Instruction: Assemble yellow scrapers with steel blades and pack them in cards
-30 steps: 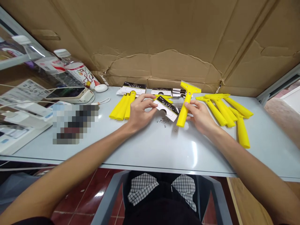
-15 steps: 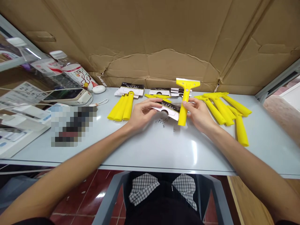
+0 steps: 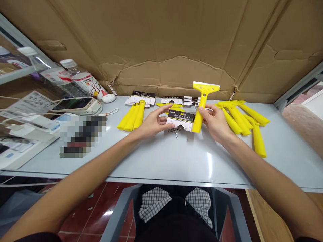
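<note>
The person's right hand (image 3: 215, 121) holds a yellow scraper (image 3: 198, 120) with its head up; the left hand (image 3: 153, 123) is at the left edge of a printed card (image 3: 180, 121). Small metal pieces (image 3: 176, 132) lie near it, with more yellow scrapers (image 3: 259, 143) on the right.

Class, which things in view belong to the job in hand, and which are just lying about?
Likely job things:
yellow plastic T-shaped scraper in the right hand
black-and-white cardboard card at the left hand
small silvery metal parts
other yellow plastic handles

Apparently lying about:
clear plastic bottle, colourful label
rectangular dark-screened phone
white oval object
</note>
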Available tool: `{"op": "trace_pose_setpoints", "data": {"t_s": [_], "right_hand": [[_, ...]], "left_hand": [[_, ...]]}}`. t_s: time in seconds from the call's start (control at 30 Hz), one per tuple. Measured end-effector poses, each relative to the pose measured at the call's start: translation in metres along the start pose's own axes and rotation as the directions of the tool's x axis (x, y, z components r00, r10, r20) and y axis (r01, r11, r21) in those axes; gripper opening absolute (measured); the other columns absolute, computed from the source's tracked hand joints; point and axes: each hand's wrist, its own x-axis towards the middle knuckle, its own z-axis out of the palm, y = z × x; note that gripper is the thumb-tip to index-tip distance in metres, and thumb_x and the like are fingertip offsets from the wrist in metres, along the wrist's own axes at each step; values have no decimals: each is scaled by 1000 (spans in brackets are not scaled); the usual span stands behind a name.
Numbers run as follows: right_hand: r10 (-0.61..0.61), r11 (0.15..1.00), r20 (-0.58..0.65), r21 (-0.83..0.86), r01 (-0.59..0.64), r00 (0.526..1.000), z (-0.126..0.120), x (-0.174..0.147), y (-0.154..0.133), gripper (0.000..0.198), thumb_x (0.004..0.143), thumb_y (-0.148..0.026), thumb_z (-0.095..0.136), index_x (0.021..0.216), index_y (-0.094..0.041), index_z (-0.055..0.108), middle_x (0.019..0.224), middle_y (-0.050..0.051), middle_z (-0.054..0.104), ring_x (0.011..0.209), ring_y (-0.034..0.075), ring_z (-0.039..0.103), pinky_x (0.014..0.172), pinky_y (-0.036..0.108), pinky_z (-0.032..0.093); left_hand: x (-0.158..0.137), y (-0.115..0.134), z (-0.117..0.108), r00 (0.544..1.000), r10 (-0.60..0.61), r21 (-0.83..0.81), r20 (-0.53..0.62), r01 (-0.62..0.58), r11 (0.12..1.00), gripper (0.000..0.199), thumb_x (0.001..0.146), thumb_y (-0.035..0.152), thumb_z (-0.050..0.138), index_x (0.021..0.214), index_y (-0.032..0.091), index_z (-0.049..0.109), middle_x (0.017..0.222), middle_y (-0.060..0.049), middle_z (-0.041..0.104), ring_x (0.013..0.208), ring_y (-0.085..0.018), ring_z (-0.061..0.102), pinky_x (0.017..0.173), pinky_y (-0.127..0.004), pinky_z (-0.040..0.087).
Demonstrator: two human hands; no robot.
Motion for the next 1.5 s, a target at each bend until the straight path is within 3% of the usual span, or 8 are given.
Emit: {"op": "trace_pose_setpoints", "data": {"t_s": [0.2, 0.43, 0.7, 0.87, 1.1, 1.2, 1.3, 1.5], "right_hand": [[-31, 997, -28, 76, 33, 999, 2, 0, -5, 55, 68, -59, 92, 99, -26, 60, 78, -3, 73, 78, 21, 75, 79, 38, 61], [-87, 995, -186, -58, 78, 979, -3, 3, -10, 53, 76, -63, 85, 102, -29, 53, 96, -1, 77, 91, 21, 77, 77, 34, 55], [-36, 996, -38, -78, 33, 999, 1, -3, -6, 50, 77, -59, 86, 97, -27, 55, 82, 0, 76, 84, 22, 75, 71, 34, 55], [24, 998, 18, -57, -23, 1000, 4, -6, -8, 47, 77, -56, 87, 94, -26, 55, 83, 1, 77, 81, 22, 76, 71, 35, 59], [90, 996, 47, 2, -91, 995, 6, -9, -14, 52, 72, -55, 91, 95, -27, 54, 87, 1, 76, 85, 25, 76, 62, 35, 59], [88, 996, 42, 10, -89, 995, 6, -10, -14, 52, 70, -54, 92, 96, -28, 55, 84, 0, 74, 93, 26, 76, 67, 37, 62], [60, 998, 36, 6, -60, 998, 5, -10, -13, 53, 69, -54, 92, 96, -28, 55, 85, 0, 74, 94, 26, 76, 70, 39, 63], [50, 999, 55, 14, -51, 997, 7, -12, -14, 47, 71, -49, 93, 94, -29, 58, 87, 1, 76, 90, 25, 76, 71, 40, 65]], "left_hand": [[-2, 4, 0, 989, 38, -34, 146, -33, 999, 79, 77, 28, 92, 149, 22, 58, 143, -17, 69, 127, -33, 70, 106, -50, 60], [-7, 7, 1, 965, 86, -30, 250, -81, 996, 77, 82, 26, 88, 151, 21, 55, 130, -16, 76, 115, -30, 75, 98, -48, 62], [-8, 6, 8, 992, 100, -43, 81, -97, 994, 67, 83, 34, 88, 141, 22, 57, 107, -10, 81, 102, -28, 79, 89, -42, 65], [-11, 10, 15, 997, 79, -72, 24, -77, 994, 64, 83, 33, 87, 138, 22, 57, 111, -10, 80, 101, -27, 79, 88, -43, 66], [-14, 11, 25, 1000, 12, -201, 4, -11, 980, 62, 87, 32, 82, 138, 27, 47, 117, -10, 74, 98, -26, 77, 73, -43, 70], [-15, 11, 25, 999, 42, -153, 0, -41, 987, 60, 89, 31, 80, 141, 28, 49, 116, -9, 73, 96, -24, 76, 82, -44, 67], [-14, 11, 25, 993, 105, -125, 49, -98, 987, 54, 86, 33, 83, 133, 26, 57, 129, -11, 72, 114, -27, 72, 98, -47, 61], [-14, 8, 31, 996, 80, -186, 41, -71, 980, 78, 74, 32, 94, 138, 29, 51, 132, -11, 71, 123, -31, 70, 105, -50, 57]]}}
